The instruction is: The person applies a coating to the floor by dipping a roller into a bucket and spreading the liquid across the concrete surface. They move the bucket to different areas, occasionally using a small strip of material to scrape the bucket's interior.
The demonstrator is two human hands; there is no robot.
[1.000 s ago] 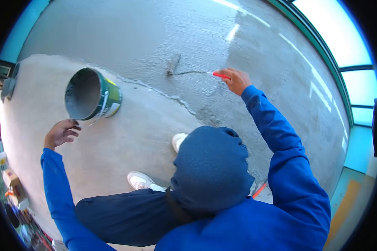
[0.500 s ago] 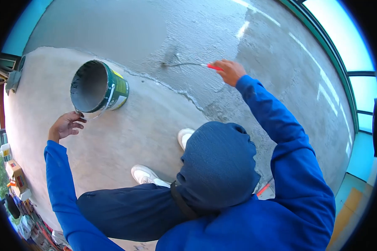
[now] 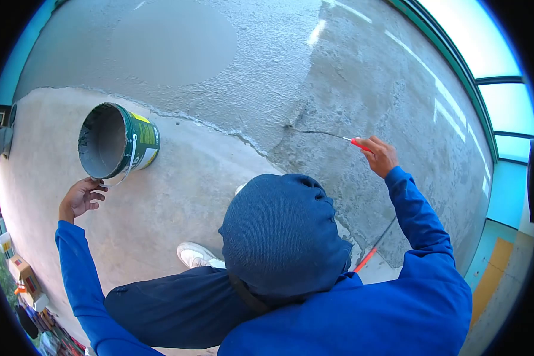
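Roller [image 3: 329, 134], with a red grip and a thin bent shaft, is out over the floor [image 3: 160, 219], ahead of the person and to the right of the middle. The right hand [image 3: 378, 155] grasps the red grip, fingers wrapped about it, and the shaft points leftward from there. Its far end meets the floor near the border between a glossy, wet grey coat [image 3: 261, 65] and a duller, mottled grey stretch [image 3: 385, 95] on the right; the head merges with the grey around it, so its outline is hard to make out. Off to the left, a dark green bucket [image 3: 141, 142] stands on the paler part of the floor, its mouth turned towards the view and its inside smeared grey; how full it is cannot be told. The left hand [image 3: 82, 197] has loosely curled fingers, their tips at the bucket's white bail [image 3: 126, 172] just by the rim; whether they are clenched on it cannot be told. Between the two arms are a dark blue hood [image 3: 285, 234] and, below it on the left, a white shoe [image 3: 197, 256]. Just right of the hood lies a red-and-grey pole [image 3: 368, 260], and cardboard boxes [image 3: 26, 276] are at the far left edge.
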